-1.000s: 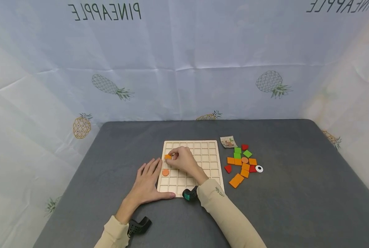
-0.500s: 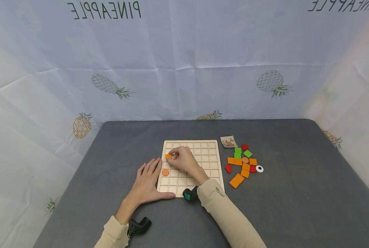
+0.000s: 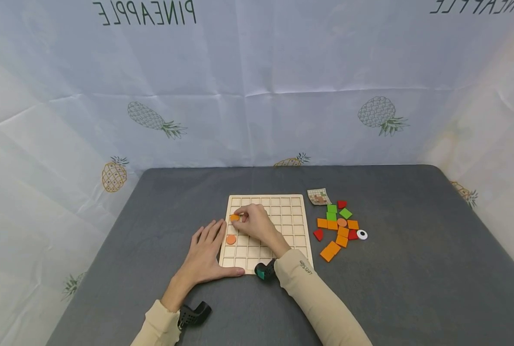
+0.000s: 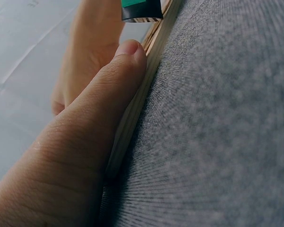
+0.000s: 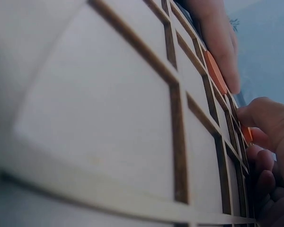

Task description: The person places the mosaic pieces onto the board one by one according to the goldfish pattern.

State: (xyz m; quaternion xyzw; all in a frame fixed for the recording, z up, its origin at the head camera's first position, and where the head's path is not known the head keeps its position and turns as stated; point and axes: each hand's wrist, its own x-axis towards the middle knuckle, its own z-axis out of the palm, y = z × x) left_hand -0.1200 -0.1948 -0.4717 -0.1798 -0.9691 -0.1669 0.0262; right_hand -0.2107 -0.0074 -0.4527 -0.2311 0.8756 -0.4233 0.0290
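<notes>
A wooden grid board (image 3: 287, 230) lies on the dark table. My right hand (image 3: 259, 226) is over its left side, thumb and forefinger pinching an orange tile (image 3: 234, 217) at a cell near the upper left. The fingers partly hide that tile's outline; in the right wrist view only a sliver of the orange tile (image 5: 246, 134) shows. A round orange piece (image 3: 231, 239) sits in a cell lower on the left. My left hand (image 3: 205, 254) rests against the board's left side with fingers straight, and its thumb (image 4: 125, 66) lies along the board's near edge (image 4: 137, 104).
Right of the board lie loose pieces: several orange squares (image 3: 329, 251), green tiles (image 3: 331, 216), red pieces (image 3: 318, 234), an orange disc (image 3: 342, 222) and a white eye disc (image 3: 362, 234). A small printed card (image 3: 319, 196) lies above them. A patterned cloth (image 3: 257, 86) hangs behind the table.
</notes>
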